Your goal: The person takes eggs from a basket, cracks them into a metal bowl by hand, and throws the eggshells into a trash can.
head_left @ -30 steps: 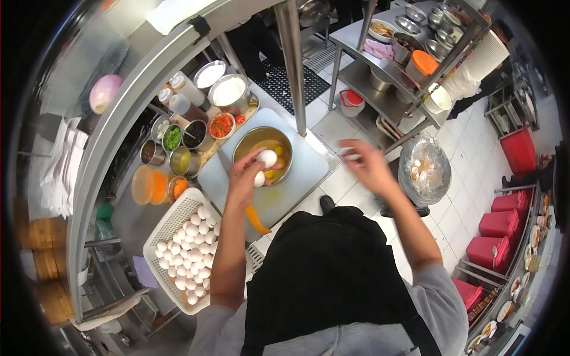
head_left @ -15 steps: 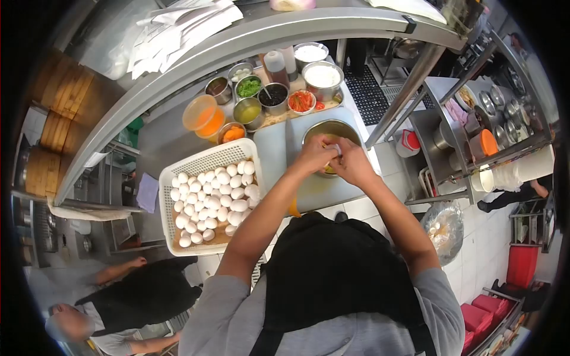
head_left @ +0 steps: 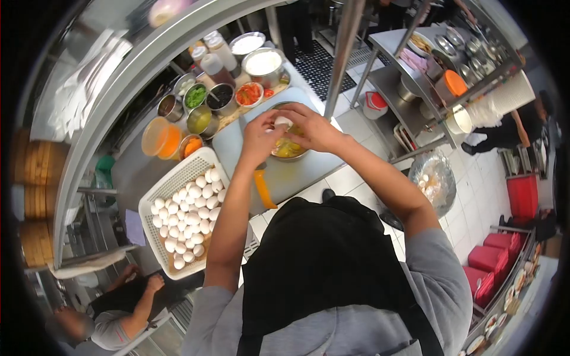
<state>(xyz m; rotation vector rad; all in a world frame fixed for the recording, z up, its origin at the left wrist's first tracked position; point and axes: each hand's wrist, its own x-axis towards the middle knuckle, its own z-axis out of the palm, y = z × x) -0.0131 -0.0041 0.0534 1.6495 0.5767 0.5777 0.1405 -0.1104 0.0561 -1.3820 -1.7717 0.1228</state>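
Observation:
Over a metal bowl (head_left: 293,158), my left hand (head_left: 259,137) and my right hand (head_left: 316,129) come together around a white eggshell (head_left: 283,121). Both hands grip it with bent fingers, which cover part of it. Below them, raw egg (head_left: 287,146) with yellow yolks lies in the bowl. The bowl stands on a pale cutting board (head_left: 231,148). A knife with an orange handle (head_left: 263,190) lies on the board beside my left wrist. To the left, a cream plastic basket (head_left: 152,228) holds many white eggs (head_left: 193,218).
Small containers of green herbs (head_left: 195,96), black pieces (head_left: 221,96) and red slices (head_left: 249,94) line the board's far side. A metal post (head_left: 342,59) rises at the right. A lined bin (head_left: 432,181) with eggshells stands on the floor. A co-worker (head_left: 122,308) is at lower left.
My view has turned, so the counter appears further left. My hands have spread apart slightly around the shell, and more raw egg shows in the bowl. The co-worker's arms have moved.

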